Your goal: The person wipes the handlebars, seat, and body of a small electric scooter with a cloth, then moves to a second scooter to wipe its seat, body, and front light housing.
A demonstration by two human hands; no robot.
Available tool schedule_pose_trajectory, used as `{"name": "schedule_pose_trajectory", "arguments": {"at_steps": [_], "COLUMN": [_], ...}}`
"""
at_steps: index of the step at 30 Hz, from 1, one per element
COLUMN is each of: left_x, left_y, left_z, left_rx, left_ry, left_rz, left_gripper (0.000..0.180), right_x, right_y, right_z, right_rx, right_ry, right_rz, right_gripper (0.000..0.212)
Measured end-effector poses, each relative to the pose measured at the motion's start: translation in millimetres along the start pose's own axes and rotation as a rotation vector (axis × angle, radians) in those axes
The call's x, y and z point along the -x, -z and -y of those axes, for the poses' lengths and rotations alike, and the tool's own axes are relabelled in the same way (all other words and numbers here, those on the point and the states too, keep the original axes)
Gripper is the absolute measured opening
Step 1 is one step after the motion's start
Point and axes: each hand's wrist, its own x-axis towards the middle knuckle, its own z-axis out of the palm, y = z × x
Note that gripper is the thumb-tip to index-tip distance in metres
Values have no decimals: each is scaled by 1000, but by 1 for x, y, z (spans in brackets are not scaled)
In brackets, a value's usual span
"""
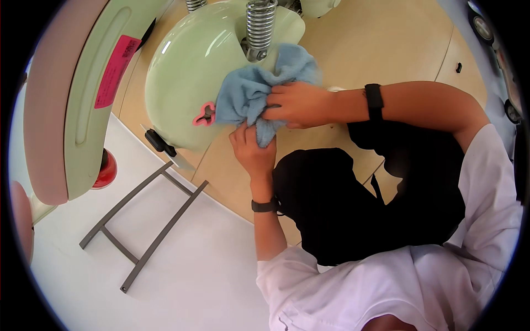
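Your right hand [295, 103] is clenched around a crumpled light-blue terry cloth [259, 88], pressing it against the pale-green glossy scooter fender [187, 71] beside the chrome coil spring [259, 27]. Your left hand [251, 149] pinches the cloth's lower edge.

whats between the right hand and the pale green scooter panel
In the head view, the bunched light blue cloth lies between them: the right hand grips it and presses it against the pale green panel. The left hand holds its lower end.
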Motion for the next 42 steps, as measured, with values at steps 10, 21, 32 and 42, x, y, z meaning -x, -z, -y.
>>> {"name": "schedule_pose_trajectory", "arguments": {"at_steps": [10, 21, 32, 42], "left_x": [-25, -9, -121, -269], "left_y": [11, 35, -45, -108], "left_z": [7, 24, -79, -215], "left_rx": [73, 194, 108, 329], "left_ry": [-4, 313, -55, -263], "left_rz": [252, 256, 692, -153], "left_gripper": [36, 35, 33, 32], "right_x": [-3, -29, 86, 106], "right_y": [-10, -24, 61, 203], "right_z": [-2, 11, -41, -137], "right_rx": [-146, -135, -149, 199], "right_ry": [-125, -54, -604, -452], "right_rz": [-37, -41, -77, -872], "right_gripper": [47, 41, 40, 52]}}
